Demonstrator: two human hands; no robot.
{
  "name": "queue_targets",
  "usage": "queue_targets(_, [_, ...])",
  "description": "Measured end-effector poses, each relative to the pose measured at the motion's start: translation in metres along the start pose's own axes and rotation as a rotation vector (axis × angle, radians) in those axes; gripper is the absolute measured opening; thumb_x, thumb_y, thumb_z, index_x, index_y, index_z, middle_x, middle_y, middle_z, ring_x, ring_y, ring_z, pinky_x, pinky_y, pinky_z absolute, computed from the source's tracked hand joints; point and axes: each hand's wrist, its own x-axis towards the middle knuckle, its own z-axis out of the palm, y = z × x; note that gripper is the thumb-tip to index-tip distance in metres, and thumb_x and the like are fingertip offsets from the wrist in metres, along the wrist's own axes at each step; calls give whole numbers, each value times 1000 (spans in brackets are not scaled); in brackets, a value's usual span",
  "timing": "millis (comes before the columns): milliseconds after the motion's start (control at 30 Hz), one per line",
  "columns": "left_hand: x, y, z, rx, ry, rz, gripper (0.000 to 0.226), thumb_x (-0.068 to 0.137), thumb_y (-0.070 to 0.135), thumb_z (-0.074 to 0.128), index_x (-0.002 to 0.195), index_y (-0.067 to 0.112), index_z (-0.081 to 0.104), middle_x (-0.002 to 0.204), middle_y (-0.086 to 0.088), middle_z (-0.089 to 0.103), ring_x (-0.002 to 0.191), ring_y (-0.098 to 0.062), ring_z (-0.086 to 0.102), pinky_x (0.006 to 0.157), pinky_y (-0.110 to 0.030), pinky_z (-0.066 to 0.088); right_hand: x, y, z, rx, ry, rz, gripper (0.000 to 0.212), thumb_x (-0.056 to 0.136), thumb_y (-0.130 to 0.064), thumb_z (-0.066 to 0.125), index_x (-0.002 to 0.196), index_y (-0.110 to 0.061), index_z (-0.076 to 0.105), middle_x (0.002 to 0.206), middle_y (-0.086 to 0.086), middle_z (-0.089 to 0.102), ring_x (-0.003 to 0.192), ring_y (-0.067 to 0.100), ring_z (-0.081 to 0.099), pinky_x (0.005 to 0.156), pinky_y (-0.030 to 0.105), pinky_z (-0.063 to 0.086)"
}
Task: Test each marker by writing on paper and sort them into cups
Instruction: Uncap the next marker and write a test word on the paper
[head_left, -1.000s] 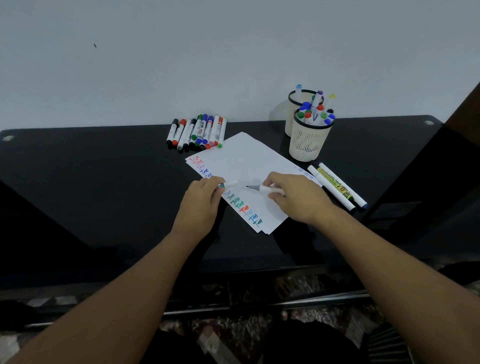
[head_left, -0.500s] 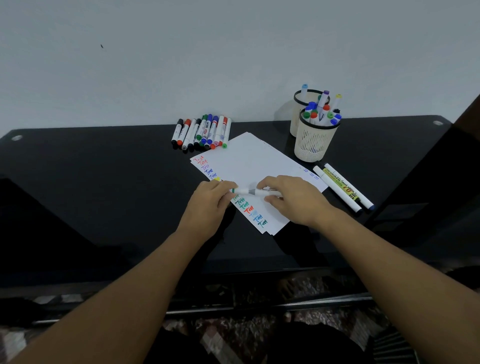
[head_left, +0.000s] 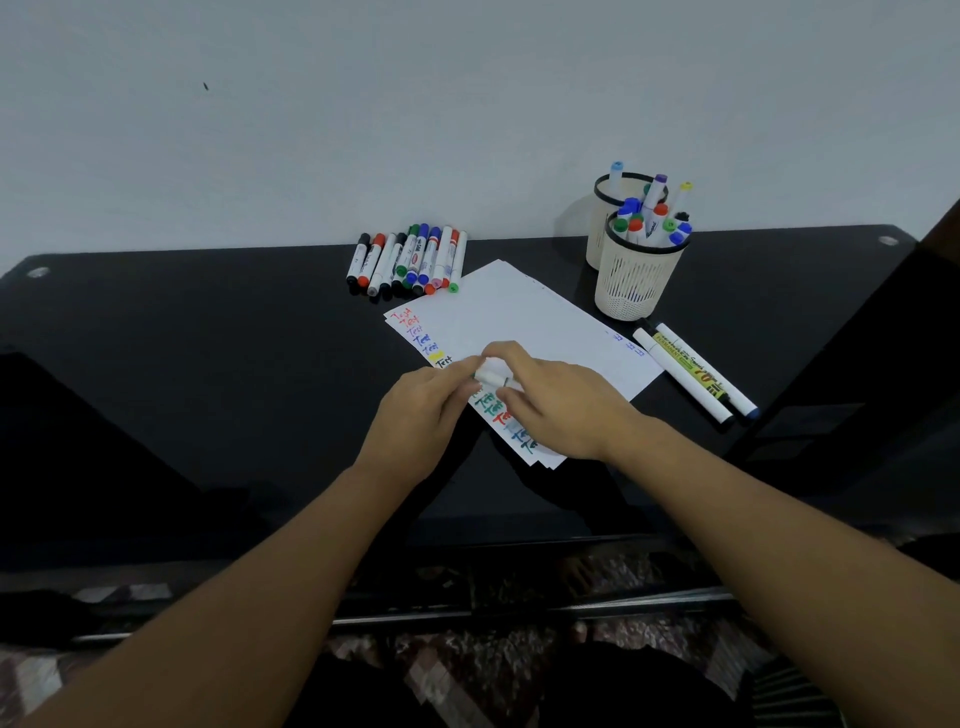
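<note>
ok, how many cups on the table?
2. Front cup right of the paper, full of markers; back cup directly behind it, partly hidden.

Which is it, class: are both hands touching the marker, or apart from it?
Touching. The head view shows the left hand and right hand both pinching the white marker over the paper.

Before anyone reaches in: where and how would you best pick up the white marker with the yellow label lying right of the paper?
Probably pinch the yellow-labelled marker at mid-barrel, fingers coming from above across its width. It lies flat on the table, and a second marker lies close alongside, so a sideways approach looks cramped.
</note>
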Motion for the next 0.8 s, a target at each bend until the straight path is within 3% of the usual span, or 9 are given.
queue_targets(67, [2, -1, 1, -68, 2, -114, 41, 104, 28, 57, 143, 21, 49, 109, 10, 72, 94, -3, 61, 81, -25, 50, 2, -1, -1, 43, 38, 21, 45, 110, -34, 35, 153, -38, 24, 88, -9, 56, 81, 20, 57, 68, 37, 39])
queue_targets(133, [4, -5, 3, -98, 38, -213, 45, 101, 27, 61, 143, 22, 45, 115, 8, 70, 103, -7, 59, 89, -28, 47, 3, 1, -2, 83, 59, 41, 47, 110, -33, 32, 155, -45, 24, 93, -7, 62, 85, 18, 58, 72, 39, 45])
queue_targets(200, [4, -11, 7, 27, 56, -223, 39, 100, 29, 63, 137, 20, 54, 118, 4, 68, 113, -15, 53, 97, -37, 47, 5, 4, -3, 113, 66, 60, 45, 110, -32, 32, 153, -45, 31, 93, -7, 65, 84, 13, 58, 75, 39, 47])
queue_targets(300, [5, -16, 13, 191, 39, -247, 41, 95, 45, 65, 127, 19, 67, 124, 1, 65, 123, -23, 46, 106, -45, 41, 6, 5, -2, 145, 90, 82, 39, 109, -28, 37, 147, -38, 39, 68, -5, 53, 67, 11, 53, 63, 37, 42])
queue_targets(433, [7, -17, 15, 186, 9, -314, 50, 92, 57, 62, 129, 23, 68, 128, 5, 58, 126, -19, 41, 112, -44, 35, 7, 10, 0, 117, 83, 96, 33, 110, -30, 36, 142, -36, 39, 63, 1, 52, 62, 15, 53, 61, 35, 41])
queue_targets(800, [8, -18, 15, 136, 29, -335, 50, 89, 59, 65, 126, 26, 69, 124, 8, 56, 123, -15, 41, 112, -44, 34, 6, 15, 0, 207, 90, 173, 29, 109, -28, 36, 136, -38, 39, 60, 3, 49, 58, 19, 51, 60, 38, 40])
